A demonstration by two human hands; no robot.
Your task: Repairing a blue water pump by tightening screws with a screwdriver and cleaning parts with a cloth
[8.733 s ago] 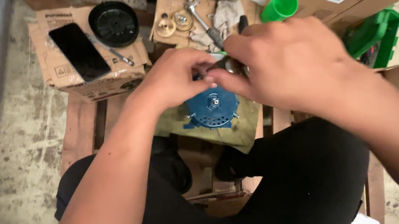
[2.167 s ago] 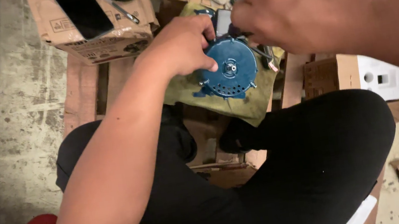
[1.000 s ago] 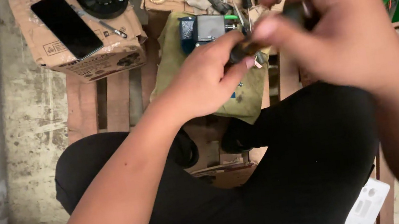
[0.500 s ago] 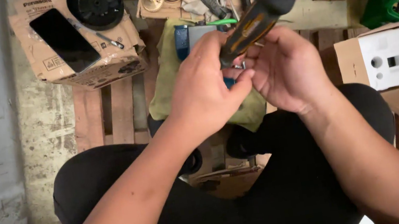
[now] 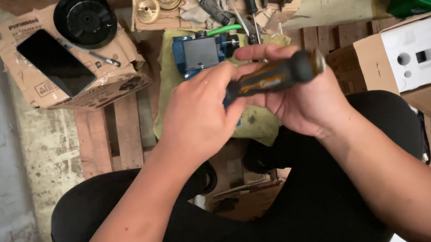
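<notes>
The black-and-orange-handled screwdriver (image 5: 275, 76) lies across the right hand (image 5: 302, 100), whose fingers curl loosely under it; the left hand (image 5: 200, 112) pinches its front end. Just beyond sits the blue metal motor housing (image 5: 200, 54) on a yellow-green cloth (image 5: 257, 120), hemmed in by a cardboard box (image 5: 109, 85) and scattered tools.

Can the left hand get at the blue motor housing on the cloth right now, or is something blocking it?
Probably yes. The left hand lies just in front of the blue motor housing with nothing between them, but its fingers grip the screwdriver that the right hand also holds, so it must let go first.
</notes>
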